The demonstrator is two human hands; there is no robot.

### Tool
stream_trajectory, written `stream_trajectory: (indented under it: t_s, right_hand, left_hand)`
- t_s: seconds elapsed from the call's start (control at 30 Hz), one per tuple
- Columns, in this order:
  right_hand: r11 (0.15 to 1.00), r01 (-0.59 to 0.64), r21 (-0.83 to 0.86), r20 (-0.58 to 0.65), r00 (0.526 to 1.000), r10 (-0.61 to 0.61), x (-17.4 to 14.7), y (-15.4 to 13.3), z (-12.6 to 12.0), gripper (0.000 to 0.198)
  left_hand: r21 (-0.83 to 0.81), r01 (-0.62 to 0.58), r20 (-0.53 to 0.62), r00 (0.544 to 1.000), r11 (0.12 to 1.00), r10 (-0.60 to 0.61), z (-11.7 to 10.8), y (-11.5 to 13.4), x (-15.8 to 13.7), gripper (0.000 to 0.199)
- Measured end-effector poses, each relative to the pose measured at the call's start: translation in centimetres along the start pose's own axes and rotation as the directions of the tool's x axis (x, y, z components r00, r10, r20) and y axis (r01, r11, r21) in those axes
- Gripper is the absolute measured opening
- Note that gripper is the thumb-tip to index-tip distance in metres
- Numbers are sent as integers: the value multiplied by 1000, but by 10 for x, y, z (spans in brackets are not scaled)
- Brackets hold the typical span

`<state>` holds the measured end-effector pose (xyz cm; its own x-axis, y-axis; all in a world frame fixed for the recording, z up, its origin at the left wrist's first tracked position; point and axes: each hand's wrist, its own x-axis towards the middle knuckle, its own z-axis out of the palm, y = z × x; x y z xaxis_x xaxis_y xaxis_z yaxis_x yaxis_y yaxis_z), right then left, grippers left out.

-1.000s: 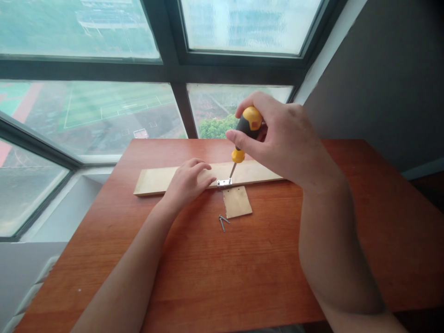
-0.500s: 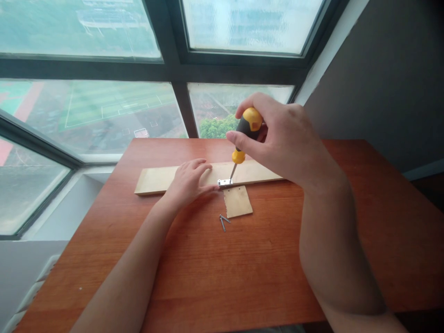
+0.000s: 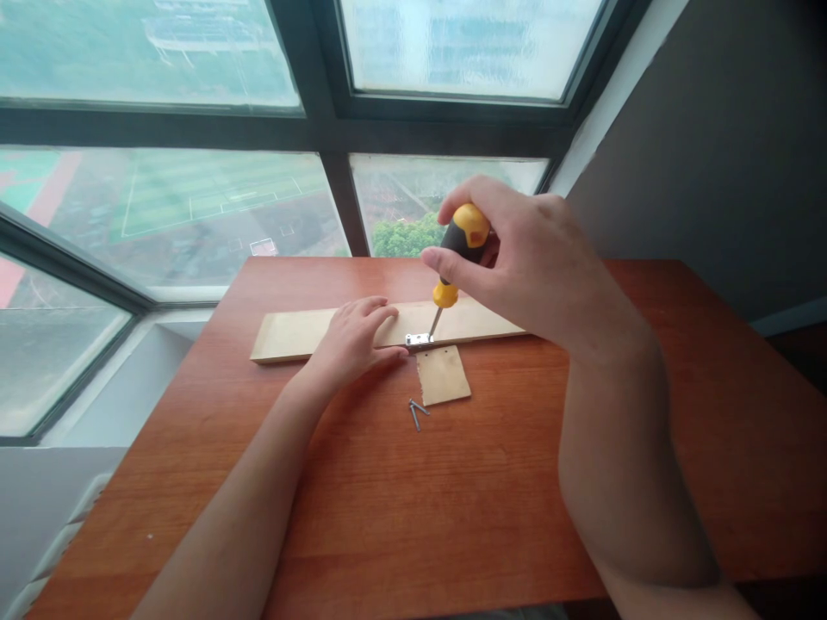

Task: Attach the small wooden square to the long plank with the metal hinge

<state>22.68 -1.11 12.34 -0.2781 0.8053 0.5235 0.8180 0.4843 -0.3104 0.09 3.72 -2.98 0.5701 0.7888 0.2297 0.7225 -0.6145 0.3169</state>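
Observation:
My right hand (image 3: 523,258) is closed round the yellow and black handle of a screwdriver (image 3: 463,237). The shaft slants down to the right end of a small silver hinge (image 3: 419,339), which sits at the front edge of a long pale wooden board (image 3: 290,334). My left hand (image 3: 355,340) holds the board left of the hinge, fingers spread over its top and thumb along the front edge, the thumb tip by the hinge. Just in front lies a small square wooden piece (image 3: 445,376) with two holes. Several loose screws (image 3: 417,413) rest nearby.
Everything lies on a reddish-brown wooden table (image 3: 419,517). Behind it stand large dark-framed windows (image 3: 336,138), with a sports field outside. A grey wall (image 3: 704,155) rises at the right, and a white ledge (image 3: 129,370) runs along the left.
The screwdriver and my right hand have shifted very slightly, the handle a touch lower. My left hand has crept a little to the right. The board, square piece and screws have stayed put.

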Motion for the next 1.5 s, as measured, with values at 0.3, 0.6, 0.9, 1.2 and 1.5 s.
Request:
stream_trajectory:
  t_s: [0.3,0.6,0.9,1.2,1.5]
  right_hand:
    - [1000,14,-8,20,1000,-14,-1,-2,-2,24]
    - [999,24,30,15,1000,-24,1,-3,8,23]
    - [1000,-5,-6,-47,999,5,-2,0,-3,21]
    - [1000,-6,8,-23,1000,6,0,4,1,24]
    - [1000,-11,11,-1,1000,11,1,4,1,24]
  left_hand:
    - [17,-3,36,999,1000,2,-2,1,1,51]
    - [43,-12,41,999,999,10,-4,4,1,52]
    - [33,-3,45,999,999,1,-2,2,0,50]
    - [45,-6,53,999,999,3,-2,3,1,49]
    - [41,-5,52,999,999,3,-1,2,0,49]
